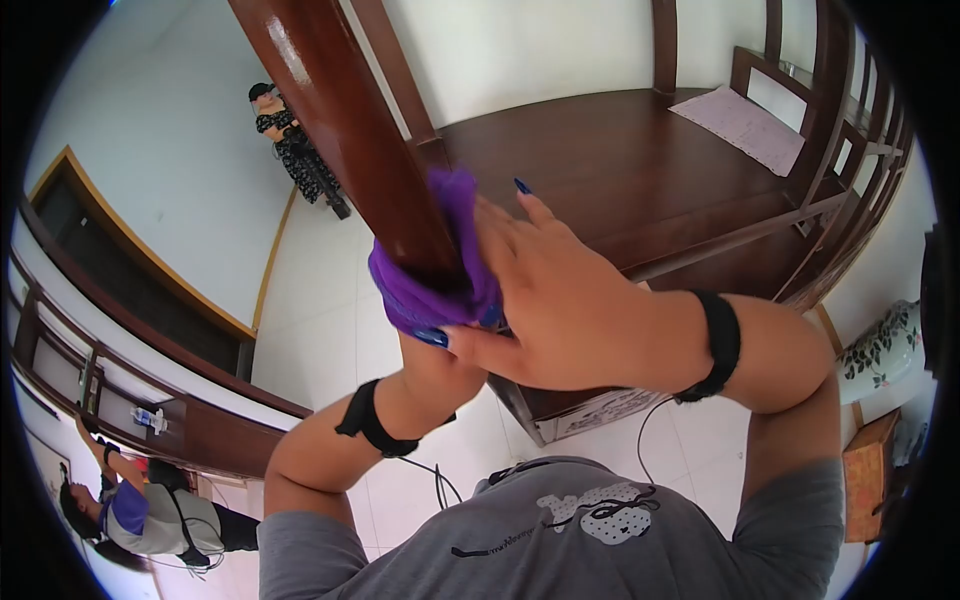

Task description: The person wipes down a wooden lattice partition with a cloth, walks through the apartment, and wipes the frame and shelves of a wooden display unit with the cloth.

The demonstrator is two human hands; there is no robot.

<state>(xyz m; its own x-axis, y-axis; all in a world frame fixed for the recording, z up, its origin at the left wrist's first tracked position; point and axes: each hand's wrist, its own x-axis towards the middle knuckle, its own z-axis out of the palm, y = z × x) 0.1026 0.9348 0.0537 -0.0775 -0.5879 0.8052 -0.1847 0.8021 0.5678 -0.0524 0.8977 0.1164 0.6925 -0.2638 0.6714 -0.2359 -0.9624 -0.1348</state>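
Observation:
A glossy dark-red wooden post (340,120) slants down from the top of the view. Around its lower part wraps a purple cloth (400,298), pressed against the wood. My right hand (560,300) grips the cloth from the right side, its thumb with a dark blue nail lying across the lower edge. Under the cloth, my left hand (440,365) holds it from the left and below; most of its fingers are hidden by the cloth and my right hand. Each wrist has a black band.
Behind the post is a dark wooden platform (560,150) with railings and a pink mat (745,130). One person (295,150) stands by the far wall, another person (150,510) at lower left with an arm raised. A floral porcelain vessel (885,345) and wooden box (870,475) stand right.

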